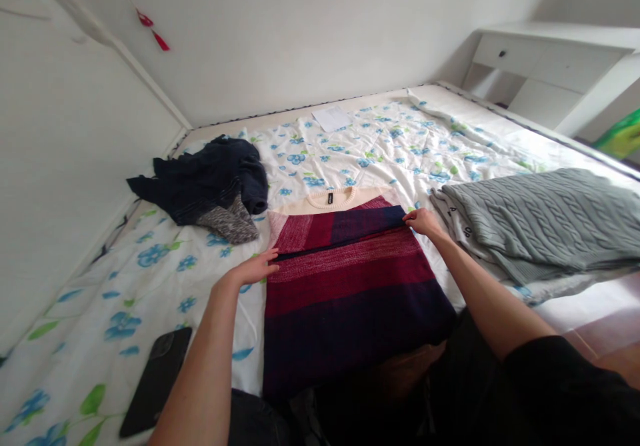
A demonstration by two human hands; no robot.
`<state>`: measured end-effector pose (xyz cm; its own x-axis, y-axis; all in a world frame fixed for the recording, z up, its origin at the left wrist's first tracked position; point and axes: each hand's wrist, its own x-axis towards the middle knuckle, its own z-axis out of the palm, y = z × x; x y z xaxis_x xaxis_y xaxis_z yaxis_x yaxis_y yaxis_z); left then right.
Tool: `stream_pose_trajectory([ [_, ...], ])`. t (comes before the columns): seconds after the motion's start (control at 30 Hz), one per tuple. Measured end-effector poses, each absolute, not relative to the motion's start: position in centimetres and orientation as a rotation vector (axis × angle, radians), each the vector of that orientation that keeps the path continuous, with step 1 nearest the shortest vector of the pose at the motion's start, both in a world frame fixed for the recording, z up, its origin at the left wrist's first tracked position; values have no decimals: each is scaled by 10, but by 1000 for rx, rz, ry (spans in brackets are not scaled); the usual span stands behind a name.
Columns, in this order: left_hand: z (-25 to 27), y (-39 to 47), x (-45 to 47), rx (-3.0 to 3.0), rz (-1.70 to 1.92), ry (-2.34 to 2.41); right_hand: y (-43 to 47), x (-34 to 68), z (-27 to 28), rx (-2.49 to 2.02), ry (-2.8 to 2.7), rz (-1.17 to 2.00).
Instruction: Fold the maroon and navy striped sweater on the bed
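Note:
A red, maroon and navy striped sweater (350,286) with a cream collar lies flat on the flowered bedsheet (165,259) in front of me. Its sleeves are folded across the chest. My left hand (257,267) rests on the sweater's left edge, fingers pinching the folded sleeve. My right hand (423,221) grips the folded sleeve at the sweater's right edge. Both of my forearms reach forward from the bottom of the view.
A crumpled dark navy and grey garment (210,189) lies at the left. A folded grey cable-knit sweater (545,223) sits on the right. A black phone (155,379) lies near the front left. A white paper (331,118) is by the far wall. White drawers (545,66) stand at right.

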<state>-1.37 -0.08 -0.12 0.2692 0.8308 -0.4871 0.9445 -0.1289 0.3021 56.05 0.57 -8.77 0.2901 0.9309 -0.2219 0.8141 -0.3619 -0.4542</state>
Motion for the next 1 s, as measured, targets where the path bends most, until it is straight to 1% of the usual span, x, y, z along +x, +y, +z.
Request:
stream_pose_trajectory([
  [0.23,-1,4,-15,2085,-178,1747,1,558,-91,-2340,-1646,627],
  [0.37,-17,10,-12,2204,25,1814,-3,546,-90,-2275,-1731,409],
  [0.5,-42,13,3,2237,151,1871,-5,515,-90,-2011,-1838,255],
  [0.6,-59,13,21,2254,99,1855,-8,488,-99,-1884,-1940,302],
  [0.73,-73,13,44,2239,-52,1869,-20,460,-122,-1973,-2002,410],
  [0.87,-78,19,54,2118,-160,1921,-32,443,-144,-2019,-1921,251],
  [1.0,-83,34,58,2052,-75,2032,-34,440,-151,-1984,-1894,185],
])
